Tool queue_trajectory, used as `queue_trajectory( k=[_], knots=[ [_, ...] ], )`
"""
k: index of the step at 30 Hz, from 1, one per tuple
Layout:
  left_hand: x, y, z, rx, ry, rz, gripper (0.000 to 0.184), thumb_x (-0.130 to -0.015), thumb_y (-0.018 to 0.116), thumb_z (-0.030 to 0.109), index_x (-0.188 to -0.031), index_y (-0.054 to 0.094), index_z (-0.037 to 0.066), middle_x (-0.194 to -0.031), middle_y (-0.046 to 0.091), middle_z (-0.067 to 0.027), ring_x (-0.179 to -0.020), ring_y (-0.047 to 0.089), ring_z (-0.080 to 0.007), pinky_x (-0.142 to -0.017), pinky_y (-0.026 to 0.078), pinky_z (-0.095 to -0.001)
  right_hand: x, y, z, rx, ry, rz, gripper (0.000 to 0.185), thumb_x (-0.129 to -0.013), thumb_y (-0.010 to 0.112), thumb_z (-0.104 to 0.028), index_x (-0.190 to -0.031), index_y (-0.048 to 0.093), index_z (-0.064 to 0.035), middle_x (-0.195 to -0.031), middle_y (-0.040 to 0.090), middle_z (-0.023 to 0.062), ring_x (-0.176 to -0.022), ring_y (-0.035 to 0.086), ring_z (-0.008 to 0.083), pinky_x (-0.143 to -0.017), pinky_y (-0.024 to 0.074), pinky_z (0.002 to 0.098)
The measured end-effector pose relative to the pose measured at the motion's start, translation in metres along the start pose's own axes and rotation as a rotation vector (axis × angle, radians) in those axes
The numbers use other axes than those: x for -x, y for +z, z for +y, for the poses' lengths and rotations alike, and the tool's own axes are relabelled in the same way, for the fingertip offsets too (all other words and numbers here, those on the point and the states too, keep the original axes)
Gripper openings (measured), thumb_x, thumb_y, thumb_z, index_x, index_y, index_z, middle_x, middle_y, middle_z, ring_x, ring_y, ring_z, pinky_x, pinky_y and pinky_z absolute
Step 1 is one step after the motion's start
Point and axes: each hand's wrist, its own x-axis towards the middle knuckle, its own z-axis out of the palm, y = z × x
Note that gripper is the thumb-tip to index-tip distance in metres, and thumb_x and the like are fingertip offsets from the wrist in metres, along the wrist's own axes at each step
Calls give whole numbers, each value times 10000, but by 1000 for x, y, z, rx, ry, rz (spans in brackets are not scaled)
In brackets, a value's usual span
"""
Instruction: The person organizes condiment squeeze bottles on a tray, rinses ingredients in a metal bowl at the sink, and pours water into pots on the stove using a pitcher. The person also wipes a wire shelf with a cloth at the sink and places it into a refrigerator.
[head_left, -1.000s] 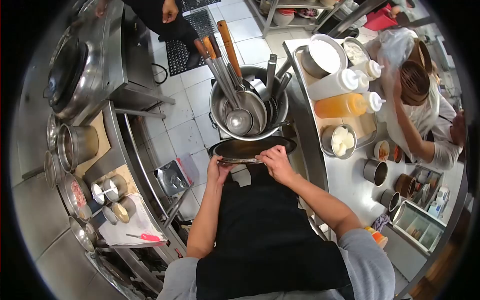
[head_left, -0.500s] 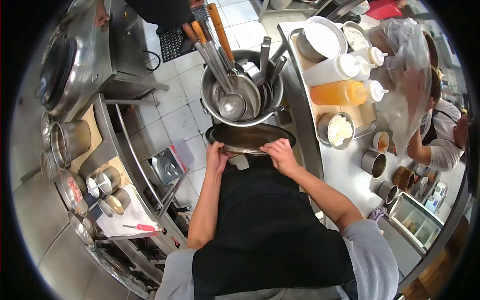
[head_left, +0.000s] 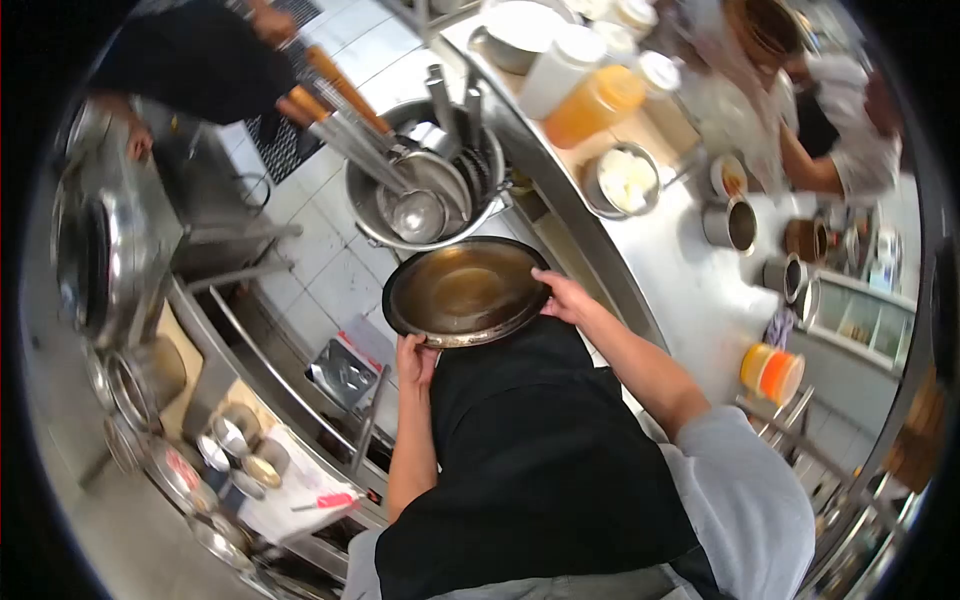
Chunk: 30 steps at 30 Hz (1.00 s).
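A round, dark-rimmed metal pan (head_left: 468,290) with a brownish inside is held level in front of the black apron. My left hand (head_left: 416,360) grips its near left rim, and my right hand (head_left: 562,296) grips its right rim. Just beyond the pan stands a large steel pot (head_left: 367,215) full of ladles and strainers. A round ladle bowl (head_left: 419,217) lies in it, and wooden handles (head_left: 345,88) stick out toward the upper left.
On the right, a steel counter (head_left: 690,270) bears squeeze bottles (head_left: 598,105), a bowl of white pieces (head_left: 627,180) and small pots. The left counter has metal containers (head_left: 236,428) and a red-handled tool (head_left: 335,500). People stand at upper left and upper right.
The view has turned, shifting the pot left. The pan now shows more of its inside, still in both hands. The person at upper left appears nearer, with a hand by the ladle handles.
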Motion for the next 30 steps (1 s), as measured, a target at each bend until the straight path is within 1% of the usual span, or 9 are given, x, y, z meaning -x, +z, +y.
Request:
queue_trajectory(
  k=[2,5,9,11,15,16,21,26,30],
  knots=[
    [2,-1,1,-39,-33,-5,438,-736,524,26,-1174,503,30,-1171,558,-103,-1096,531,-282,-953,418,-482,-15,4,14,283,-94,372,718,-792,680,-191,-1386,278,-155,-1191,507,111,-966,532,237,-684,459,373],
    [0,5,11,-29,-116,-30,466,-725,515,19,-1191,489,10,-1196,542,-120,-1138,502,-307,-974,395,-525,-7,12,33,8,-194,457,647,-786,619,-21,-1344,325,-167,-1085,544,112,-759,538,185,-557,445,333],
    [-20,-5,26,-100,-254,-120,422,-799,556,107,-1202,478,11,-1194,540,-148,-1154,481,-333,-974,391,-537,-23,-18,49,-329,-208,158,525,-782,592,14,-1235,377,-139,-1037,544,110,-732,531,186,-535,441,327],
    [-16,33,47,-314,-477,147,501,-855,594,296,-1223,446,-10,-1214,504,-181,-1153,472,-346,-966,401,-531,-31,-35,55,-273,-208,212,437,-764,581,35,-1131,391,-106,-989,550,100,-709,543,200,-522,448,304],
    [-92,-18,50,-921,-83,408,711,-815,650,417,-1280,340,-22,-1223,436,-237,-1118,479,-383,-899,447,-545,31,10,36,43,-324,631,476,-702,593,23,-1127,391,-43,-962,557,125,-809,555,252,-685,476,380],
    [-109,-9,48,-918,-78,411,711,-815,650,417,-1280,340,-22,-1223,436,-237,-1118,479,-383,-899,447,-545,3,-13,56,134,-562,705,516,-685,603,14,-1149,379,-7,-1011,565,159,-929,558,291,-820,448,377],
    [-173,42,15,-366,-190,449,598,-859,607,379,-1222,385,-41,-1136,491,-256,-1039,533,-400,-814,498,-529,26,-19,34,374,-566,842,525,-686,620,-10,-1160,394,-7,-1109,566,215,-1042,555,319,-893,421,361],
    [-195,70,14,-574,182,788,367,-746,466,1,-1102,482,-86,-995,578,-217,-683,640,-338,-412,558,-395,25,-38,28,582,-605,850,497,-699,631,-78,-1135,404,-2,-1055,582,244,-1016,568,370,-879,426,394],
    [-208,50,27,-774,423,874,340,-728,494,22,-1040,538,-106,-999,592,-259,-774,628,-372,-628,540,-442,46,-16,8,729,-615,853,449,-699,616,-85,-1093,416,-3,-988,590,255,-961,578,396,-849,430,414]
  ],
)
